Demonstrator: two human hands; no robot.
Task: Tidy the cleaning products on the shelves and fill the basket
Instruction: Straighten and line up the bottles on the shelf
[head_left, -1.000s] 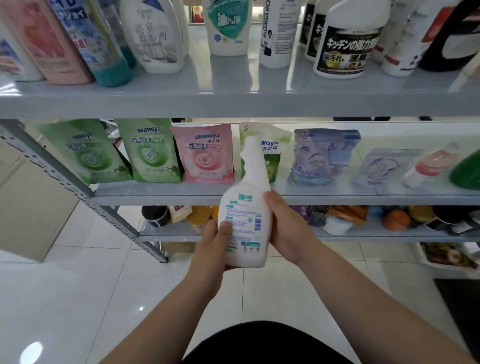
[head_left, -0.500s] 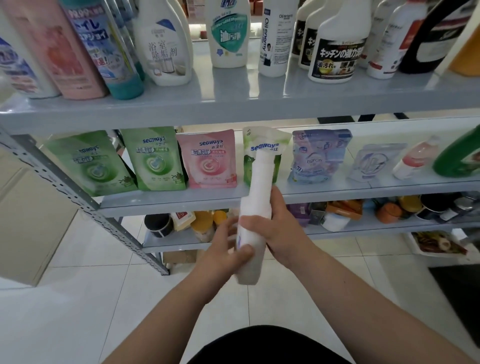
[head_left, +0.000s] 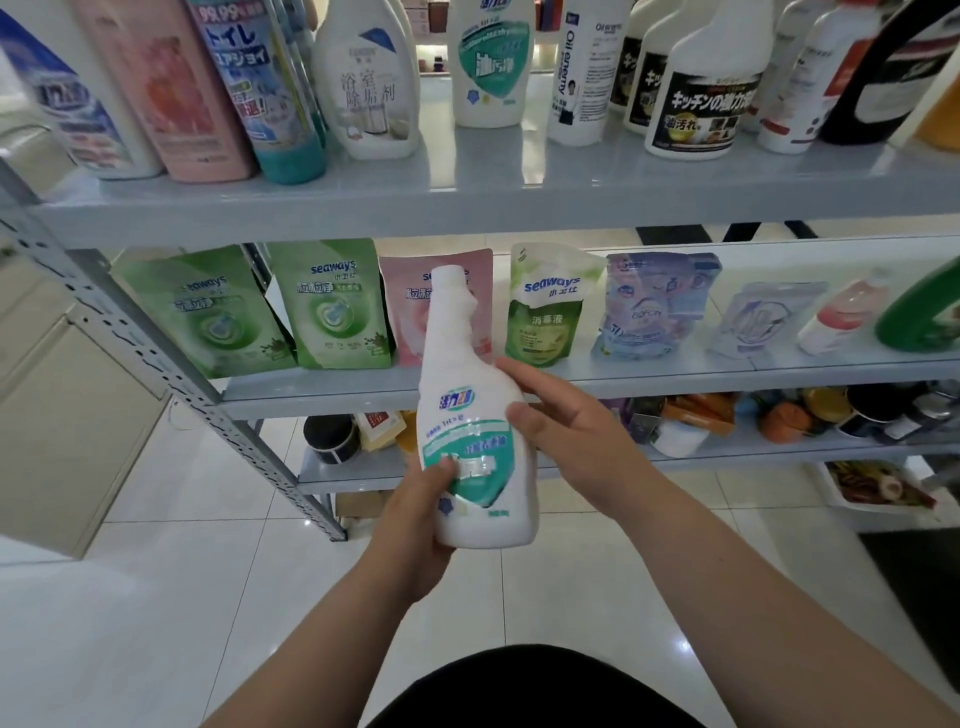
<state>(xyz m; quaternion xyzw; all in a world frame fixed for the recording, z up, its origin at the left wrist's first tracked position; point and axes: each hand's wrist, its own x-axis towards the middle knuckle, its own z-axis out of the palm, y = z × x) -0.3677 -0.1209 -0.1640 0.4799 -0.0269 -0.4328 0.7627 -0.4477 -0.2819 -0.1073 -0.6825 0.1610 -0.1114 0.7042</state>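
Observation:
I hold a white cleaner bottle (head_left: 475, 415) with a teal front label upright in front of the grey shelf rack (head_left: 467, 202). My left hand (head_left: 415, 519) grips its lower part from the left, thumb on the label. My right hand (head_left: 561, 431) clasps its right side at mid height. The bottle's neck has no cap or sprayer. A matching white and teal bottle (head_left: 491, 62) stands on the top shelf. No basket is in view.
Several bottles line the top shelf, among them a black-labelled one (head_left: 701, 88). Refill pouches, green (head_left: 332, 306), pink (head_left: 462, 291) and blue (head_left: 657, 306), stand on the middle shelf. Jars and cans fill the lower shelf (head_left: 779, 415). A white tray (head_left: 878, 488) sits on the tiled floor at right.
I have turned the bottle about its axis, from the back label through edge-on to the front label facing me. The view has tilted up a little.

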